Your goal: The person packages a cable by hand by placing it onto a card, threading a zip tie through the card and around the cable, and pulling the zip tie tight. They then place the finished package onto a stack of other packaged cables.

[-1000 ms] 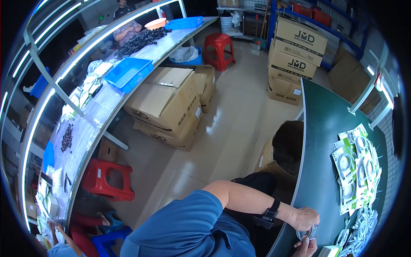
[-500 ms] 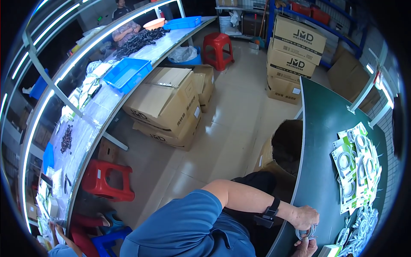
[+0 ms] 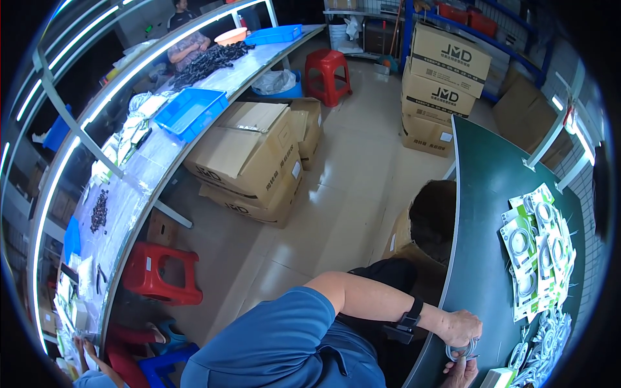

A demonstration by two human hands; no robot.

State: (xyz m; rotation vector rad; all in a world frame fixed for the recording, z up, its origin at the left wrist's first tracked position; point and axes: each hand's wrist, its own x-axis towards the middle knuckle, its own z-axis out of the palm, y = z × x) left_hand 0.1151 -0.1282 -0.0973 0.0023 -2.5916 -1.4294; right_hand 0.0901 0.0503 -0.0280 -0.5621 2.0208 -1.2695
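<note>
Hardly anything has moved from where I stand, just a slight shift of the right hand [image 3: 461,373]. Over the green table [image 3: 482,258], the left hand [image 3: 461,328] curls closed around a grey cable coil [image 3: 455,353]; the right's thumb presses below, other fingers unclear. Likely light, springy, smooth; grip across every strand.

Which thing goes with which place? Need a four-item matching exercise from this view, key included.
Things:
1. grey cable coil
2. carded cables
3. black wrist device
4. orange basin

Places:
A. strapped on the left forearm, near the wrist
B. at the far end of the long bench, beside a blue tray
C. between the left hand and right hand
D. in an overlapping pile on the green tabletop

Pairs: 1-C, 2-D, 3-A, 4-B
</note>
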